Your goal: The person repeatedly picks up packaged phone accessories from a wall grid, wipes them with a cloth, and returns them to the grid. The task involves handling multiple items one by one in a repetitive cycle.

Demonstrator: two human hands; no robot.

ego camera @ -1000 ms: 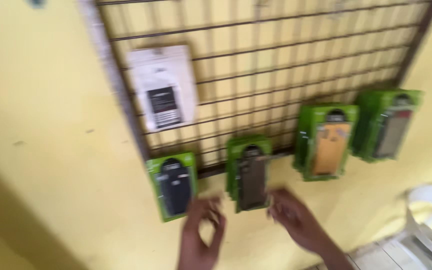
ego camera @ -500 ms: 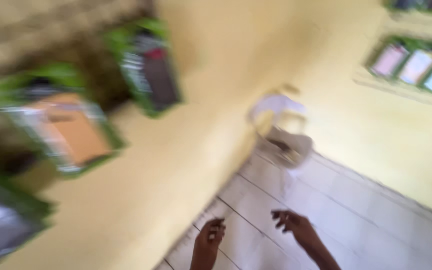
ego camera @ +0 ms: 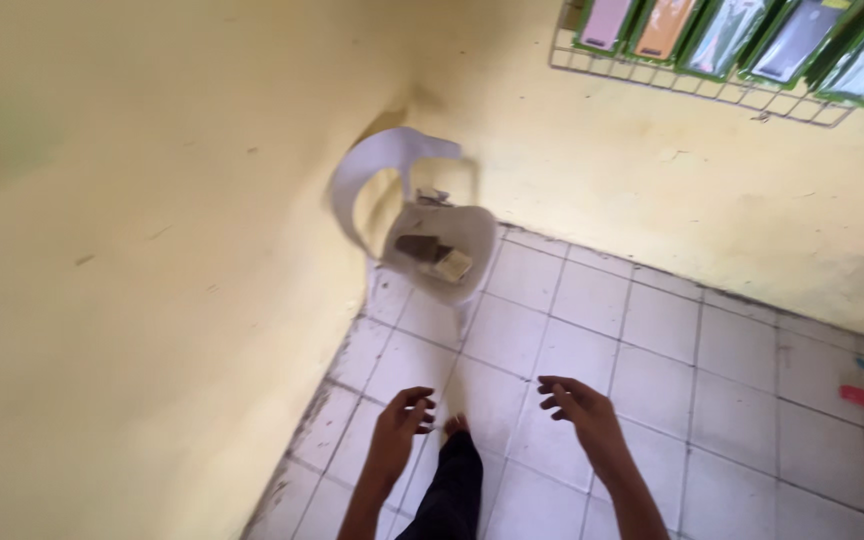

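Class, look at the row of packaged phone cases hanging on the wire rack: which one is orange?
The orange phone case, second from the left on the wire rack, between a pink one and darker ones to its right.

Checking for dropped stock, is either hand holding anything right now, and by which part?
Nothing is held. The left hand and right hand are both empty, fingers loosely curled, above the tiled floor.

1. left hand sits low in the view at about 7 o'clock, forearm rising from the bottom edge, fingers curled loosely inward, holding nothing.
2. right hand sits at about 5 o'clock, palm down, fingers slightly bent and spread, empty.
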